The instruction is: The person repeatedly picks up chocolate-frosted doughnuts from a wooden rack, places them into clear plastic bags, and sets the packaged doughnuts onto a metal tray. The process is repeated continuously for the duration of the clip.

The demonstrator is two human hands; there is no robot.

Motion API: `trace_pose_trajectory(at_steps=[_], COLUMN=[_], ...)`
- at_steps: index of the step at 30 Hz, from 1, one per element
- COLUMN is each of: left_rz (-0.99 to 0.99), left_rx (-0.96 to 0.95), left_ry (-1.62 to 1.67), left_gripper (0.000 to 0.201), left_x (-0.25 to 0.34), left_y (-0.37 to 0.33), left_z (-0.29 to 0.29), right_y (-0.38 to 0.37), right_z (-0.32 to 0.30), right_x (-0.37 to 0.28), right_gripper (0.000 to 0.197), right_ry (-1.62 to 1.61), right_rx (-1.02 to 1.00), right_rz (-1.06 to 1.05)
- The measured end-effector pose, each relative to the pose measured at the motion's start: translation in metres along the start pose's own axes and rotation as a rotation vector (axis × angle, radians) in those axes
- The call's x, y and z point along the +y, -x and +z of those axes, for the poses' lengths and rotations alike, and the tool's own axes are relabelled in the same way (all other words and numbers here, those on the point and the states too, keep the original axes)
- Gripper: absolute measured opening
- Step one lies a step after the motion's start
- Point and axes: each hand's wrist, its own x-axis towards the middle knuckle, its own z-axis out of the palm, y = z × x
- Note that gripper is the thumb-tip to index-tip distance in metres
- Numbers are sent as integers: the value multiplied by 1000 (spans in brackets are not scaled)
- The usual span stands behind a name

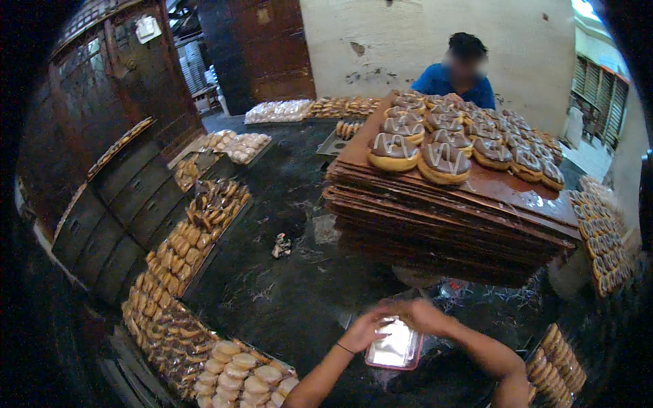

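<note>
We see the left hand (pixel 362 330) and the right hand (pixel 425 317) crowding together over a shiny silver rectangle with a reddish rim (pixel 401 350), toward five o'clock from mid-view. Left fingers curl over its upper part, the right hand arches in from three o'clock; both blur, so how firm either grip is, and whether it has hold of anything, we can't tell. The rectangle's long axis seems to run twelve to six, tipped slightly toward one, its top end hidden by those hands.

Writing? We spot pale paper (pixel 147 29) on the door at eleven o'clock from the hands, too small to read. Now the containers: dark crates (pixel 115 217) stand at ten, and clear-wrapped buns (pixel 235 381) fill the row between eight and nine. At one o'clock we have a stack of boards (pixel 442 221), its top loaded with chocolate-topped, white-striped doughnuts (pixel 445 163), a person in blue (pixel 428 80) behind. More striped doughnuts (pixel 604 241) line up at two.
</note>
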Motion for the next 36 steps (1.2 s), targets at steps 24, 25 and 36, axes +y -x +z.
trace_pose_trajectory(at_steps=[24,25,36], left_rz=[511,446,814], left_rx=[-219,-24,127], left_ry=[-275,-95,280], left_gripper=[78,70,42], left_x=[-31,-34,72], left_y=[23,21,53], left_z=[118,115,87], right_y=[78,72,133], right_z=[47,52,-195], right_x=[-51,-45,-68], right_gripper=[54,50,71], right_ry=[-276,-214,162], right_rx=[753,712,1308], right_rz=[-325,-290,-239])
